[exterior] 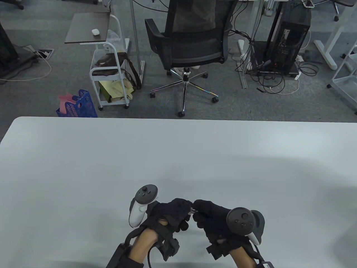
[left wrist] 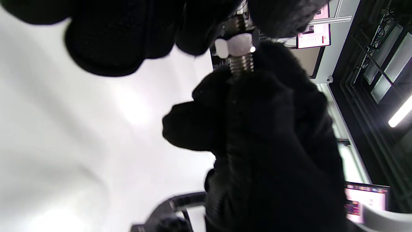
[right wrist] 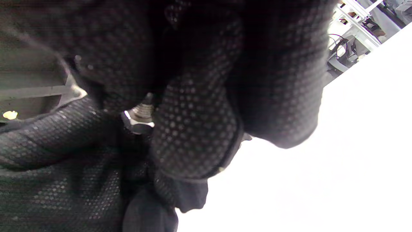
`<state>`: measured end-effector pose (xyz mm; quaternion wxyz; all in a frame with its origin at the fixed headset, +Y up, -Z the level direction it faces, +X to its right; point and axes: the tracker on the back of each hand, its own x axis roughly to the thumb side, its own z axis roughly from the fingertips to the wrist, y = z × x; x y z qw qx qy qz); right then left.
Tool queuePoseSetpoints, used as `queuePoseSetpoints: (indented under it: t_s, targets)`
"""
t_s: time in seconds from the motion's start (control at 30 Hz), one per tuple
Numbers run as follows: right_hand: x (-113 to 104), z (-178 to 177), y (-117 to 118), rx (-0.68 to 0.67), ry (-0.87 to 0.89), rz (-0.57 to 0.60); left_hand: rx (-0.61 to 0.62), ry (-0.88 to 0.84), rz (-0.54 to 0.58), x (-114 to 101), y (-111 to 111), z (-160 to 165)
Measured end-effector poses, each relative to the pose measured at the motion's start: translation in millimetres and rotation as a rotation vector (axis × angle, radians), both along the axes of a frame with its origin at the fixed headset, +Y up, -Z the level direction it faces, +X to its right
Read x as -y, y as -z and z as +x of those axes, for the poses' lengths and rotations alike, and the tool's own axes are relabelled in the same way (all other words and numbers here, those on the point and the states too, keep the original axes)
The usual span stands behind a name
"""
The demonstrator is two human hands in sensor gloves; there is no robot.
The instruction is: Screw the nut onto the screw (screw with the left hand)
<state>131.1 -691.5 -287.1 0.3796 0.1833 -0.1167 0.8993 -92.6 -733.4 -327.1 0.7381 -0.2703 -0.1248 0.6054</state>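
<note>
Above the white counter [exterior: 83,167], the left hand [exterior: 170,213] pinches the nut [left wrist: 234,45] on the threaded screw [left wrist: 242,63]. The right hand [exterior: 214,220] grips the screw. No writing is legible.

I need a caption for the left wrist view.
Gloved fingers hold a threaded screw with a hex nut on it.

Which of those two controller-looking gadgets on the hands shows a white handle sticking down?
The one on the left hand: its tracker has a dark round top and a long white handle. The right hand's tracker looks almost wholly dark grey.
</note>
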Motion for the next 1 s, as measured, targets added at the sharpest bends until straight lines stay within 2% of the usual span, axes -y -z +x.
queuePoseSetpoints:
  t_s: [0.23, 0.37, 0.6, 0.77, 0.9, 1.0]
  targets:
    - [2.0, -0.5, -0.5, 0.000, -0.004, -0.005, 0.083, -0.042, -0.029, -0.2, 0.5, 1.8]
    - [2.1, 0.1, -1.0, 0.005, -0.012, 0.001, 0.010, -0.025, -0.016, 2.1, -0.3, 0.5]
    - [1.7, 0.6, -1.3, 0.004, 0.003, 0.006, 0.090, -0.045, -0.027, 1.1, 0.3, 3.4]
    - [2.3, 1.1, -1.3, 0.007, 0.008, 0.007, 0.012, -0.030, -0.001, 3.9, -0.1, 2.7]
    - [2.6, 0.4, -1.6, 0.004, 0.000, 0.011, 0.026, -0.017, -0.005, 1.8, -0.6, 4.3]
    - [2.7, 0.4, -1.8, 0.003, 0.005, 0.010, 0.083, -0.050, -0.031, 1.8, -0.3, 4.7]
